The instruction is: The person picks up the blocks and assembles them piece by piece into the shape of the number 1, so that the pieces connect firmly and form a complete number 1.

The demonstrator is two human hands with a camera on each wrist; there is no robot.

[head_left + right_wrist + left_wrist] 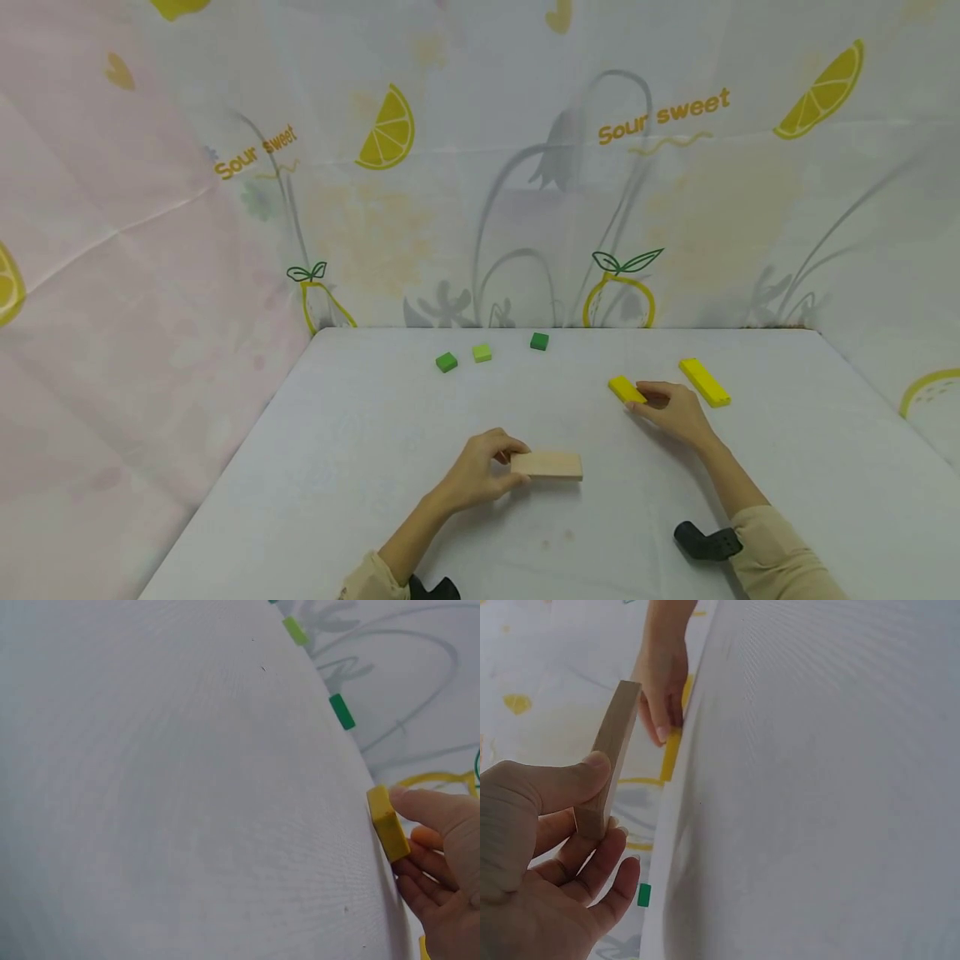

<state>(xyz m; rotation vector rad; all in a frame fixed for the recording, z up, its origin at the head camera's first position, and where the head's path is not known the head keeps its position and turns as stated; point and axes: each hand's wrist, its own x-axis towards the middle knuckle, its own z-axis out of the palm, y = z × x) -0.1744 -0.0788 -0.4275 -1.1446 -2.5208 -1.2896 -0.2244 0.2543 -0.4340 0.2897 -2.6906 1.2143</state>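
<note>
My left hand (pixel 480 473) pinches one end of a plain wooden block (pixel 549 466), thumb on one side and fingers on the other. In the left wrist view, the block (pixel 613 750) is raised above the white table, with its free end pointing away from the palm. Farther back and to the right, my right hand (pixel 677 413) grips a short yellow block (pixel 626 389) by its near right end. The right wrist view has the thumb against this yellow block (pixel 387 823), fingers on its opposite side, close to the tabletop.
A longer yellow block (pixel 705 383) lies just beyond the right hand. Toward the back edge of the white table (pixel 337 467) sit a mid-green block (pixel 447 362), a light green block (pixel 482 353) and a dark green block (pixel 539 342). A printed cloth (pixel 480 167) hangs behind.
</note>
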